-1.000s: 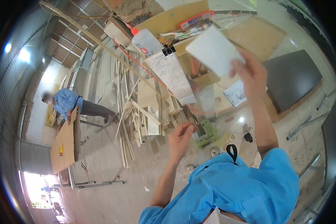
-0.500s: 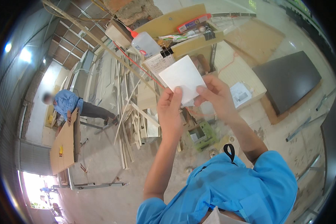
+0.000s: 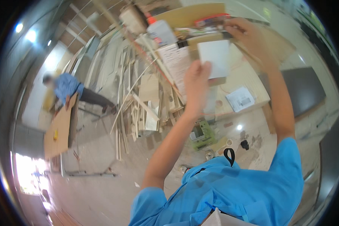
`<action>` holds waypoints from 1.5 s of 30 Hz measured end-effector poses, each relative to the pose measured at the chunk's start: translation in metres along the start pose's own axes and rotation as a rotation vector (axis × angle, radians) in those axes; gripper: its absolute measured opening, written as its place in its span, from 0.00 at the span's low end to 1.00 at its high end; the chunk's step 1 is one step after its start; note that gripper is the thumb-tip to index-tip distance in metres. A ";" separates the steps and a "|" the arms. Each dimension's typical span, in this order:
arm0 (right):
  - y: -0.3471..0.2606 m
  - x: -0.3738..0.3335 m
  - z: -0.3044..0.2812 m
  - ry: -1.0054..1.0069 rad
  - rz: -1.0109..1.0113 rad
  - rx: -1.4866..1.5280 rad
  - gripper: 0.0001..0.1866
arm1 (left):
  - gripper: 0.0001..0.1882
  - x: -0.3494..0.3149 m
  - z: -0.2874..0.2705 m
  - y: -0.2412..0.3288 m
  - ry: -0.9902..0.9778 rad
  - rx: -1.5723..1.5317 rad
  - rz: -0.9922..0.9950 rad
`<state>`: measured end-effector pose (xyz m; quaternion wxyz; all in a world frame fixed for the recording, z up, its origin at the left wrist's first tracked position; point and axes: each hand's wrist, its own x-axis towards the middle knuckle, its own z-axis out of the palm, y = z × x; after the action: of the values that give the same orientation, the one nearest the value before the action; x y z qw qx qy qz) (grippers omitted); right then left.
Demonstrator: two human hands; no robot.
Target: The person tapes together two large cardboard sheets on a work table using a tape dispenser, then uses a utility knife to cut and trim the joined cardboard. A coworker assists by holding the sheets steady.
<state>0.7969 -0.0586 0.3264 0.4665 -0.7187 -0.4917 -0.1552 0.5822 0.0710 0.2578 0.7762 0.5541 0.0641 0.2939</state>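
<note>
My left hand [image 3: 197, 83] is closed on the lower left edge of a white square panel [image 3: 216, 54], its thumb lying over the face. The panel stands tilted up in front of an open wooden box. At the box's right end is my right hand [image 3: 243, 32], its fingers curled together over the rim; motion blur hides whatever is in them. Inside the box [image 3: 206, 40] lie small packets and a red package [image 3: 213, 19]. A printed sheet [image 3: 174, 62] hangs at its left side under a black binder clip [image 3: 182, 44], beside a white bottle [image 3: 161, 33] with a red cap.
A pale board [image 3: 252, 81] carries a white printed label sheet [image 3: 240, 98]. Timber offcuts [image 3: 148, 90] pile up on the left, and a green device [image 3: 202, 135] sits on the floor. Farther left, a person in blue [image 3: 67, 90] stands by a brown panel [image 3: 58, 133]. A dark panel [image 3: 301, 92] lies right.
My right hand has let go of the white panel and moved up and right to the box's end. My left hand keeps the panel, shifted right. My view has shifted too.
</note>
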 end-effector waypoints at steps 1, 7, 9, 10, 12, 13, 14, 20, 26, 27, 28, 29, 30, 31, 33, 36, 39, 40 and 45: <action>0.005 0.004 0.002 -0.019 -0.085 0.087 0.16 | 0.10 0.004 0.003 -0.004 0.010 -0.036 0.046; 0.034 0.018 -0.004 -0.118 0.038 0.087 0.15 | 0.07 0.028 0.018 -0.026 0.073 -0.010 0.110; 0.043 0.019 -0.003 -0.144 0.050 0.141 0.15 | 0.08 0.032 0.020 -0.028 0.084 -0.040 0.155; 0.046 0.019 -0.002 -0.125 0.103 0.132 0.15 | 0.08 0.034 0.019 -0.028 0.072 -0.050 0.163; 0.052 0.019 0.000 -0.133 0.129 0.178 0.15 | 0.08 0.036 0.018 -0.028 0.078 -0.036 0.171; 0.054 0.019 0.001 -0.116 0.156 0.190 0.15 | 0.09 0.037 0.018 -0.027 0.076 -0.033 0.172; 0.055 0.018 0.002 -0.123 0.139 0.186 0.15 | 0.09 0.037 0.017 -0.028 0.076 -0.031 0.170; 0.053 0.013 0.005 -0.080 0.059 0.135 0.15 | 0.09 0.043 0.014 -0.037 0.078 -0.006 0.164; 0.040 0.014 0.000 -0.158 0.049 0.182 0.12 | 0.09 0.045 0.021 -0.038 0.074 -0.110 0.135; 0.039 0.014 0.000 -0.173 0.065 0.201 0.12 | 0.09 0.044 0.022 -0.038 0.064 -0.124 0.123; 0.038 0.015 0.000 -0.197 0.113 0.222 0.11 | 0.09 0.044 0.022 -0.037 0.054 -0.145 0.061; 0.038 0.015 0.000 -0.190 0.093 0.237 0.12 | 0.09 0.042 0.022 -0.038 0.056 -0.131 0.110; 0.037 0.015 0.000 -0.191 0.102 0.255 0.12 | 0.09 0.042 0.023 -0.038 0.057 -0.123 0.114; 0.037 0.014 0.000 -0.206 0.172 0.260 0.13 | 0.09 0.041 0.023 -0.040 0.045 -0.134 0.093; 0.037 0.013 0.000 -0.150 0.083 0.210 0.12 | 0.10 0.043 0.022 -0.042 0.076 -0.022 0.128; 0.036 0.013 0.000 -0.176 0.048 0.213 0.12 | 0.10 0.045 0.023 -0.047 0.097 -0.115 0.113; 0.035 0.017 -0.002 -0.161 0.070 0.226 0.12 | 0.10 0.049 0.024 -0.045 0.091 -0.164 0.129; 0.034 0.018 -0.003 -0.163 0.080 0.242 0.12 | 0.10 0.048 0.025 -0.045 0.091 -0.175 0.134; 0.035 0.020 -0.001 -0.186 0.080 0.190 0.13 | 0.10 0.047 0.024 -0.044 0.099 -0.135 0.144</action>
<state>0.8362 -0.0509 0.3220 0.4908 -0.7015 -0.5162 -0.0220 0.6472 0.0668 0.2382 0.7845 0.4885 0.0424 0.3796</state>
